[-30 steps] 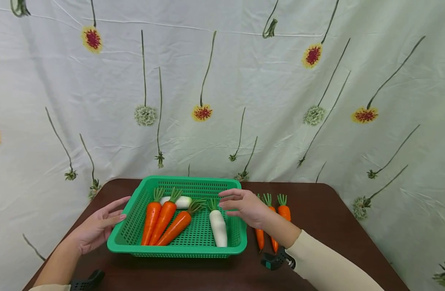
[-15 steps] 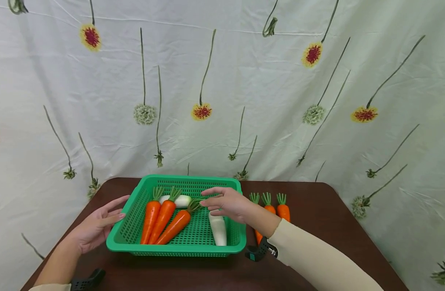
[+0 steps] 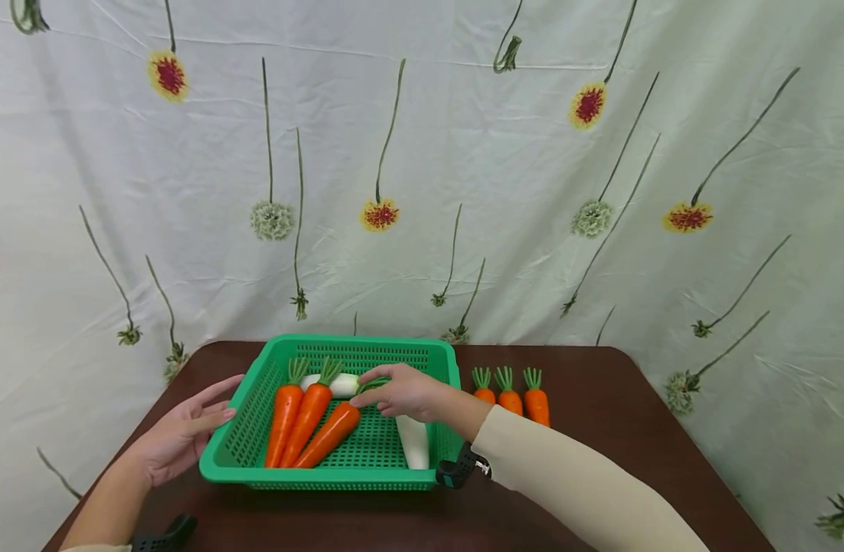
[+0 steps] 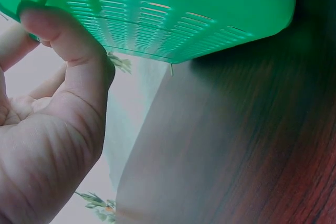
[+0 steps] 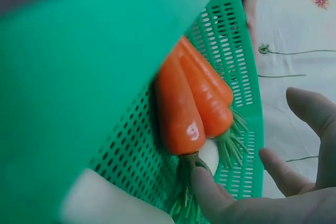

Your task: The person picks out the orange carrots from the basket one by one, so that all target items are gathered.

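Note:
In the head view a green plastic basket (image 3: 339, 475) holds three large carrots (image 3: 284, 429) at its left and two white radishes (image 3: 412, 443). My right hand (image 3: 408, 392) reaches over the basket, above the leafy tops between the rightmost carrot and the near radish. In the right wrist view one fingertip lies at the green stem of that carrot (image 5: 178, 108), while the other fingers are spread apart. Contact there is hard to tell. My left hand (image 3: 180, 438) rests against the basket's left side, fingers extended; the left wrist view has its thumb (image 4: 58, 27) against the green wall.
Several smaller carrots (image 3: 536, 405) lie on the dark wooden table (image 3: 601, 437) right of the basket, partly hidden by the right sleeve (image 3: 573, 468). A flower-patterned cloth (image 3: 518, 169) hangs behind the table. Both wrists wear black straps (image 3: 456, 468).
My right hand has moved left and slightly down, from the near radish's top toward the rightmost carrot's leaves. My left hand stays at the basket's left side.

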The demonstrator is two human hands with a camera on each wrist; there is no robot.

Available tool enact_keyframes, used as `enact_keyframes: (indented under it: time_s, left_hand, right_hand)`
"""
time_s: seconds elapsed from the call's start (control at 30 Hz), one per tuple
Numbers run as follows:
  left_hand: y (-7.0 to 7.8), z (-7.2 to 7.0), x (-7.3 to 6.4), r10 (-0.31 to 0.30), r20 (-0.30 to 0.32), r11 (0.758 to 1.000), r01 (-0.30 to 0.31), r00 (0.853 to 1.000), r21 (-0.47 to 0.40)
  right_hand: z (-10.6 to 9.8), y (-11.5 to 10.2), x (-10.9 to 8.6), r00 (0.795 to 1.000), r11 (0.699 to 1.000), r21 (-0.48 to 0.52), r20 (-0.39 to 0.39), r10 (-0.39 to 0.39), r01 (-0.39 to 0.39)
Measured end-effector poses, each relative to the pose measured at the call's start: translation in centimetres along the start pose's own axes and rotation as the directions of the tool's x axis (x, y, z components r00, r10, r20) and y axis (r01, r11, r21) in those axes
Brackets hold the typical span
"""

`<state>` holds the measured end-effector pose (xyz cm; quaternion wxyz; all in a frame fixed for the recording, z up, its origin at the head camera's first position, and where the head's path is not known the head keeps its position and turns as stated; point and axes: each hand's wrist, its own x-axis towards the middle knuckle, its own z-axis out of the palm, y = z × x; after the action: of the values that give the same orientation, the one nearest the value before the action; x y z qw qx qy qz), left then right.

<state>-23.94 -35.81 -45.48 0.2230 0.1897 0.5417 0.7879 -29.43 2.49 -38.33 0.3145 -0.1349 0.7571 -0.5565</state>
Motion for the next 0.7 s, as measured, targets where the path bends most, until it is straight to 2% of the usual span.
enact_keyframes:
  time_s: [0.23, 0.37, 0.7]
  left_hand:
    - [-0.3, -0.1, -0.1, -0.003, -0.004, 1.000, 0.003, 1.000, 0.009]
    - [-0.3, -0.2, -0.1, 0.000, 0.007, 1.000, 0.000, 1.000, 0.005]
    - [0.0, 0.0, -0.1, 0.008, 0.003, 1.000, -0.008, 1.000, 0.012]
  right_hand:
    - [0.4, -0.2, 1.5, 0.995, 0.992, -0.108, 0.074, 0.068, -0.060]
    - [0.5, -0.4, 2.1, 0.991, 0.984, -0.150, 0.080, 0.104, -0.092]
    - [1.3, -0.4, 3.7, 0.982, 0.984, -0.068, 0.078, 0.171, -0.166]
